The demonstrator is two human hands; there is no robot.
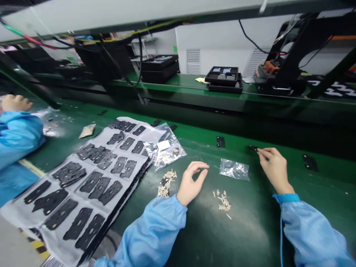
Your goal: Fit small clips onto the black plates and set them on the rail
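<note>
My left hand [191,181] hovers over the green belt [250,230] with fingers curled and thumb near the fingertips; I see nothing in it. It sits between a heap of small beige parts [166,183] and a smaller scatter of beige parts [223,201]. My right hand [274,164] reaches forward and pinches a small black flat piece [253,148] at the fingertips. A small clear plastic bag [234,169] lies between the two hands.
A grey sheet [55,218] carrying several black flat pieces [91,181] lies at left, with a clear bag of parts [167,146] on its far corner. Loose black pieces [220,141] [310,162] lie on the belt. Black trays [224,78] stand behind. Another person's blue sleeve [16,137] is at left.
</note>
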